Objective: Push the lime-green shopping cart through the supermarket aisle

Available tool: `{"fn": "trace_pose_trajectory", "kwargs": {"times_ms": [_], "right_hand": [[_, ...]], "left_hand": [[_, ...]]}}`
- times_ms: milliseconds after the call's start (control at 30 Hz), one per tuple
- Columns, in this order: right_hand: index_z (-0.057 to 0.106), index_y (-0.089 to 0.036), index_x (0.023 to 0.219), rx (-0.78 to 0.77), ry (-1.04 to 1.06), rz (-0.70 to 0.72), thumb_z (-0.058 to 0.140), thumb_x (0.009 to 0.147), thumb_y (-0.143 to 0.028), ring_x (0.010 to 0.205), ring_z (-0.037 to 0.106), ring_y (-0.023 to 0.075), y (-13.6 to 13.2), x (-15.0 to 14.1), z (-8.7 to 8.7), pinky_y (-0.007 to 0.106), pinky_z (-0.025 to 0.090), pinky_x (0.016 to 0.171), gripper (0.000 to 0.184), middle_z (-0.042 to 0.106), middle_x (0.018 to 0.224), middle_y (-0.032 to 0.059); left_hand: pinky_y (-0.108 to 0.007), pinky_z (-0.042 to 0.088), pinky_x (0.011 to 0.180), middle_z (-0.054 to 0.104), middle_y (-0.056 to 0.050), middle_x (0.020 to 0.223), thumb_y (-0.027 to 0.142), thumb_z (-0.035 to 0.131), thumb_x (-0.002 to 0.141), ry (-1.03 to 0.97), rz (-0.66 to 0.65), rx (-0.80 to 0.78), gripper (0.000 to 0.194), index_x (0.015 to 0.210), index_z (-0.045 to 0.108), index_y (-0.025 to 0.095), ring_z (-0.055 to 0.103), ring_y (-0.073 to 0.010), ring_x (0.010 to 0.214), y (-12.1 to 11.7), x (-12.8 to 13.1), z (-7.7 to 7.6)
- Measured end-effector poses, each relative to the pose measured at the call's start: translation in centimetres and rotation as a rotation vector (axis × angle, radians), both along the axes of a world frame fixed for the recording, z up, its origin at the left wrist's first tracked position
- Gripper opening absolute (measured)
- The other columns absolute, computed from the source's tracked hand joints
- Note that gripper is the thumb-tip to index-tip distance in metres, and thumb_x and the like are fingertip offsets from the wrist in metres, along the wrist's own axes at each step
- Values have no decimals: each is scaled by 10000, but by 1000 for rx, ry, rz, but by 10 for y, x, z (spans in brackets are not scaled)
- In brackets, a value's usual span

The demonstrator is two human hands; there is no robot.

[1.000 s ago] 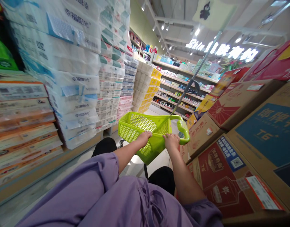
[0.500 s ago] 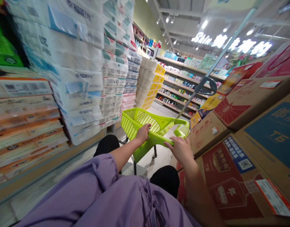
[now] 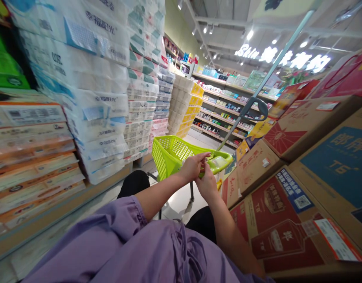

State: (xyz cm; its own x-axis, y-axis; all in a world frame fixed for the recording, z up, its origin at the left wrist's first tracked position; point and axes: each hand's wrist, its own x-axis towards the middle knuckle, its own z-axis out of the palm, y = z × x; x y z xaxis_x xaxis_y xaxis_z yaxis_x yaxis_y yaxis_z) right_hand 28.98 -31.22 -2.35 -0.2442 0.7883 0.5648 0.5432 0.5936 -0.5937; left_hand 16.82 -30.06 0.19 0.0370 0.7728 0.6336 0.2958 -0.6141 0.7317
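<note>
A lime-green plastic shopping cart (image 3: 166, 157) with perforated basket sides stands in front of my knees. Both hands meet just over the near side of its push handle. My left hand (image 3: 193, 167) covers part of the rim, its fingers bent and pointing right. Against its fingertips sits my right hand (image 3: 208, 184), fingers curled upward and closed. Whether a small thing lies between the fingers, or they merely touch each other, is hidden. A pale panel (image 3: 219, 162) is set in the handle's right end.
Wrapped tissue packs (image 3: 101, 106) are piled high on the left, beside orange-and-white packs (image 3: 36, 157). Cardboard cartons (image 3: 287, 220) crowd the right side. A slanted pole (image 3: 275, 67) with a dark loop rises behind the cart. Stocked shelves (image 3: 225, 102) stand at the back.
Both hands have left their separate places on the cart handle and come together at its middle right: the left moved right, the right moved left. The view shifted slightly.
</note>
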Motion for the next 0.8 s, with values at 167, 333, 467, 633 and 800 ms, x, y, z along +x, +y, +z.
{"fn": "trace_pose_trajectory", "kwargs": {"times_ms": [167, 333, 467, 633, 800], "right_hand": [[428, -246, 1328, -275, 447, 350, 634, 756, -331, 990, 625, 200, 1, -7, 24, 342, 520, 829, 614, 599, 1241, 80], [598, -203, 1134, -83, 516, 126, 560, 807, -337, 955, 601, 200, 7, -5, 47, 352, 485, 871, 355, 661, 1044, 52], [649, -187, 1070, 246, 107, -48, 447, 870, -257, 951, 562, 219, 5, -6, 37, 389, 429, 914, 293, 649, 998, 83], [611, -188, 1188, 356, -439, 35, 511, 854, -208, 1146, 479, 269, -4, -23, 8, 415, 332, 1003, 349, 623, 1173, 122], [654, -246, 1089, 312, -423, 106, 395, 959, -271, 1106, 545, 200, 30, 11, 8, 357, 385, 966, 291, 663, 1137, 58]], "left_hand": [[-357, 462, 1011, 626, -41, 1286, 326, 354, 971, -123, -150, 53, 405, 1350, 491, 280, 593, -172, 1149, -10, 6, 17], [-411, 317, 1136, 444, -116, 1456, 519, 273, 971, -177, -121, 209, 558, 1422, 373, 206, 408, -217, 1345, -19, 5, 22], [-448, 253, 1168, 424, -135, 1457, 548, 226, 966, -36, 118, 231, 585, 1391, 400, 186, 350, -234, 1378, -24, -2, 6], [-459, 328, 1123, 503, -159, 1381, 485, 144, 984, 33, 344, 71, 579, 1333, 457, 145, 434, -233, 1316, -13, -15, -30], [-403, 349, 1103, 527, -122, 1374, 377, 190, 994, 340, 268, 69, 483, 1306, 489, 162, 443, -206, 1311, -6, -28, -39]]}}
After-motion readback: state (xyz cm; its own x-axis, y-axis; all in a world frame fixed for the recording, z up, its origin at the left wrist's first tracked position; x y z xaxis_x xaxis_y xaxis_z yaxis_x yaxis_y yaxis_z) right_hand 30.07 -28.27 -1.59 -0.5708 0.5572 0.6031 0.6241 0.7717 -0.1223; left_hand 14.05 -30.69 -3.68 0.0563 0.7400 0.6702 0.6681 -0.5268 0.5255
